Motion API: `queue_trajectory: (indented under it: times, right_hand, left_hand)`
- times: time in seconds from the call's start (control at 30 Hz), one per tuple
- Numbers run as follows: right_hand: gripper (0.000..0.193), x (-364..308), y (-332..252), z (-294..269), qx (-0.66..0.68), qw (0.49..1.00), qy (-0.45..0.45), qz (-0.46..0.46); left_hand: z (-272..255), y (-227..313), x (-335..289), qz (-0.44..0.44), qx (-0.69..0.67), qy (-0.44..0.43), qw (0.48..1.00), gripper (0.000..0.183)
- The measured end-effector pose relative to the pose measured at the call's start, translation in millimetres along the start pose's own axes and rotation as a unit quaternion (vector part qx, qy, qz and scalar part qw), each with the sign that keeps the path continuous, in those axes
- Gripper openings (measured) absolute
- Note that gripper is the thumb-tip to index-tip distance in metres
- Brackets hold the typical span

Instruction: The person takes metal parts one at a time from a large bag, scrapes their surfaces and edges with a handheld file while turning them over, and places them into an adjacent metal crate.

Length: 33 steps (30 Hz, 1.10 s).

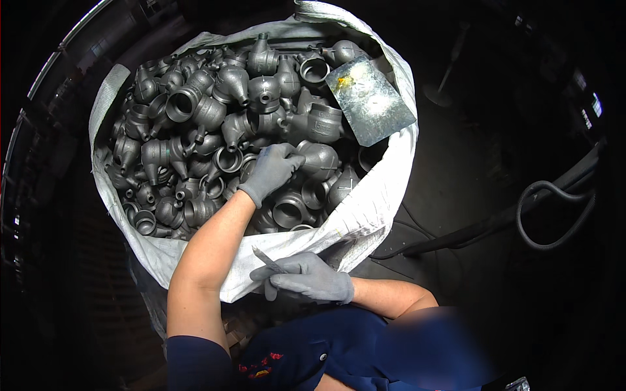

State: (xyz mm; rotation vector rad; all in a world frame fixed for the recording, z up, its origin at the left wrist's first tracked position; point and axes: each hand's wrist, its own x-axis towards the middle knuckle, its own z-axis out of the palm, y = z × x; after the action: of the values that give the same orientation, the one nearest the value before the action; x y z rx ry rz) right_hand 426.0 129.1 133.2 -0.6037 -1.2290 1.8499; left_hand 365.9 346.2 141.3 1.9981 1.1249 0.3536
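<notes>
My left hand, in a grey glove, reaches into a large white woven sack full of dark grey metal castings. Its fingers are bent and closed against a rounded casting near the middle of the heap; the fingertips are partly hidden. Just outside the near rim, my gloved right hand is closed around a slim, flat metal tool, possibly a file. The tool's narrow tip points up and to the left. Other castings with round open mouths and short necks lie in a jumble around my left hand.
A shiny rectangular metal sheet rests tilted on the castings at the sack's right rim. Beyond the sack to the right are a ribbed flexible hose, thin cables and a dark pole-like arm. A stand with a round base is farther back.
</notes>
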Motion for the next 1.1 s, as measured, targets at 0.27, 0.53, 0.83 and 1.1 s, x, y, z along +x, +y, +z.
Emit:
queue_trajectory:
  times: [0.27,0.53,0.83,1.1]
  right_hand:
    - [0.034,-6,-7,7,0.034,0.998,0.055,0.003]
    - [0.041,19,-18,53,0.03,0.992,0.122,-0.013]
    - [0.056,77,-14,128,-0.29,0.94,0.064,-0.17]
    - [0.025,114,32,169,-0.296,0.946,-0.108,0.07]
  left_hand:
    - [-89,1,-115,0.042,-0.116,0.103,0.987,0.03]
    - [-116,-1,-290,0.014,-0.183,0.335,0.924,0.028]
    - [-90,-23,-418,0.093,0.004,0.428,0.899,0.031]
    - [-67,-59,-483,0.043,0.086,0.412,0.906,0.038]
